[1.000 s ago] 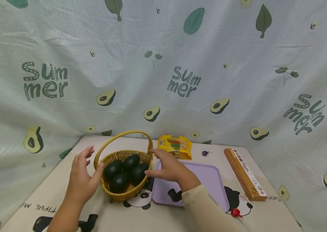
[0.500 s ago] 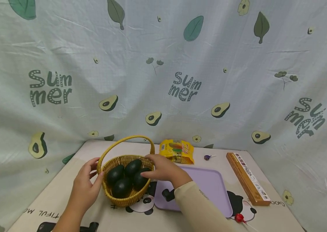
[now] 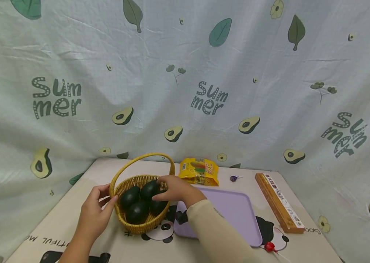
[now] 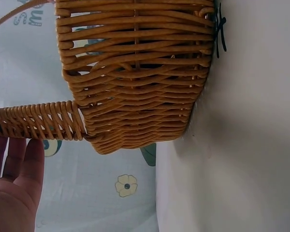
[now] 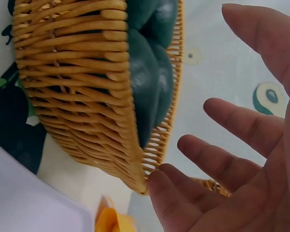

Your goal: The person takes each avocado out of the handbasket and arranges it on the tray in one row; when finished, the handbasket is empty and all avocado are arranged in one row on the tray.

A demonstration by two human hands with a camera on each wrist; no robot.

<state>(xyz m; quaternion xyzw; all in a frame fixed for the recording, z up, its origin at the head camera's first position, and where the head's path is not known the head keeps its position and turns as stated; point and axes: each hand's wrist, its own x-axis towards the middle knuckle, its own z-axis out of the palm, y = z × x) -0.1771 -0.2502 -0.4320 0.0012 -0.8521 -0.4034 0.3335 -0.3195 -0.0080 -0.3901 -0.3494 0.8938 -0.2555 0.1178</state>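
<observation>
half a second on, the right hand [image 3: 178,193] has slid further towards 9 o'clock, its thumb and fingertips now out over the dark green avocados [image 3: 138,212] rather than nearer the rim. a second ago the left hand [image 3: 93,212] had its fingers raised clear of the wicker basket [image 3: 139,228]; they have since come down to the handle [image 3: 139,157], at its 9 o'clock foot. the basket itself sits upright where it was half a second back, at 9 o'clock from the lilac tray [image 3: 232,208].

the left forearm runs back towards 7 o'clock. its hand pinches the handle's foot, thumb on the near side and bent fingers on the far side. the right forearm, in a cream sleeve [image 3: 218,230], reaches in from between 4 and 5 o'clock; its fingers are spread, thumb well apart, with hold of nothing. whether a fingertip touches an avocado cannot be told.

round the tray lie a yellow packet [image 3: 199,171] at 11 o'clock, a purple lollipop [image 3: 233,178] at 1, a pasta box [image 3: 280,204] near 3 and a red lollipop [image 3: 269,247] at 4.
</observation>
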